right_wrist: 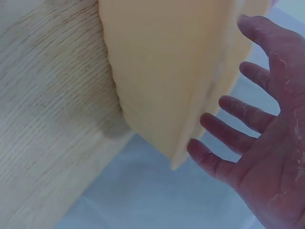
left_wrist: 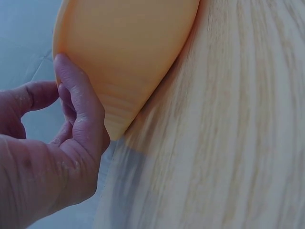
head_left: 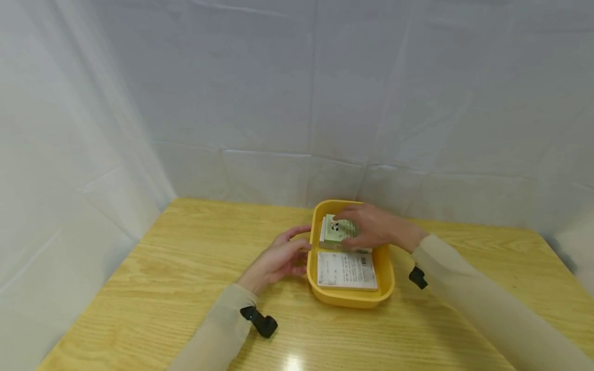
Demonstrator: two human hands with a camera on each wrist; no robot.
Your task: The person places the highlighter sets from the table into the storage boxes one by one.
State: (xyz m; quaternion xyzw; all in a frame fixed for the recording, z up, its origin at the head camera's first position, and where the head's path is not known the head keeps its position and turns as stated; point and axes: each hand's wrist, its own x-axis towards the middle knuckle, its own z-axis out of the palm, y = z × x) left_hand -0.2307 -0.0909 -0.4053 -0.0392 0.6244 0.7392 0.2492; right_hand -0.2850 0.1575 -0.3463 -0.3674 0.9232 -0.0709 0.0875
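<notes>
A yellow plastic basket (head_left: pixel 355 299) stands on the wooden table. Inside it, a green box with a small panda-like picture (head_left: pixel 331 232) lies toward the back. A flat white pack with printed text and a barcode (head_left: pixel 345 270) lies in the front part. My left hand (head_left: pixel 283 257) is at the basket's left side, fingertips touching its rim; the left wrist view shows fingers (left_wrist: pixel 78 102) against the yellow wall. Over the green box, my right hand (head_left: pixel 376 226) reaches in from the right, fingers spread. Its palm (right_wrist: pixel 271 171) holds nothing in the right wrist view.
The wooden table (head_left: pixel 185 257) extends to both sides of the basket. A pale sheet (head_left: pixel 278 103) hangs behind the table's back edge and along the left. Black straps (head_left: pixel 262 322) are on both wrists. A white edge (head_left: pixel 322 232) shows beside the green box.
</notes>
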